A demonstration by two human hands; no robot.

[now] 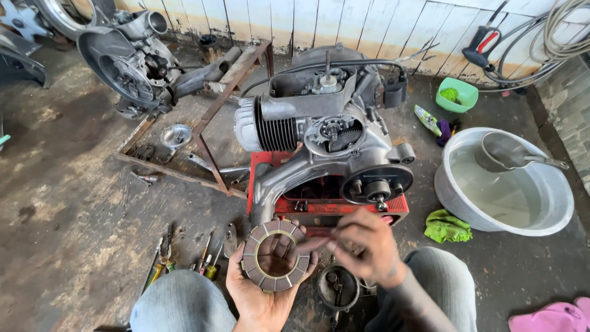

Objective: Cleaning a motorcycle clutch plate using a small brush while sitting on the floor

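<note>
Floor point(74, 215): stained concrete, carrying everything here.
Engine point(326, 141): grey, finned cylinder to the left, round opening with gears in the middle, resting on a red stand point(344, 209) just ahead of the knees.
Second engine point(135, 61): far left, lying beside a rusty metal frame point(209, 117).
Basin point(504, 184): pale, round, right of the engine, with a metal scoop point(510, 154) lying in it.
Green bowl point(456, 94): by the wall, beyond the basin.
Green rag point(447, 227): crumpled, between stand and basin.
Tools point(184, 258): screwdrivers and pliers scattered by the left knee.
Left hand point(261, 295): palm up, fingers spread open under a clutch plate point(275, 256), cradling it.
Clutch plate: brown segmented ring, held flat, just in front of the stand.
Right hand point(365, 246): blurred, fingers loosely curled, fingertips pointing at the ring's right edge; whether it grips anything cannot be told.
</note>
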